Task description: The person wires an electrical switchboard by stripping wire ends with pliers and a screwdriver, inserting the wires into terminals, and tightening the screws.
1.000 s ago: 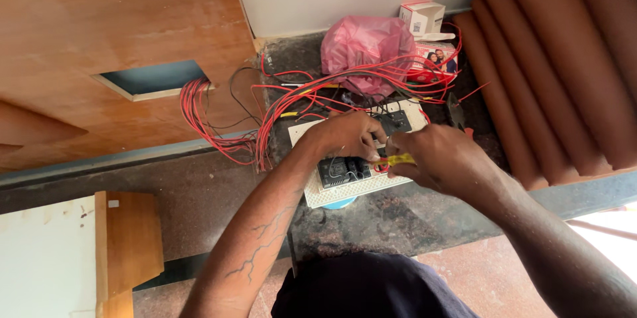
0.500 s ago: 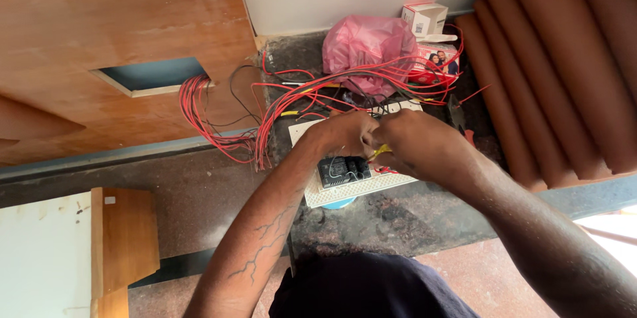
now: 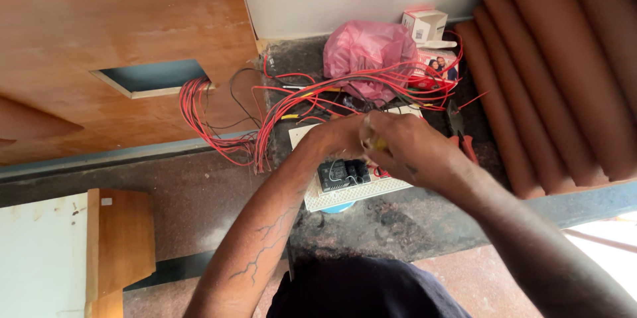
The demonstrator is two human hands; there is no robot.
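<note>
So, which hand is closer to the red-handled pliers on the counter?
The right hand. It is just left of the red-handled pliers, with a small gap between them. The left hand is further away, on the far side of the right hand, over the white switch plate.

Both arms are bare, with no sleeves, rings or watch. The left hand (image 3: 342,137) and right hand (image 3: 411,149) wear no gloves. The person's top looks dark navy.

Upper right of centre: small white carton (image 3: 425,25) with red trim against the wall. Just below, flat red pack (image 3: 438,69) with a photo. Left of both, crumpled pink plastic bag (image 3: 366,51).
</note>
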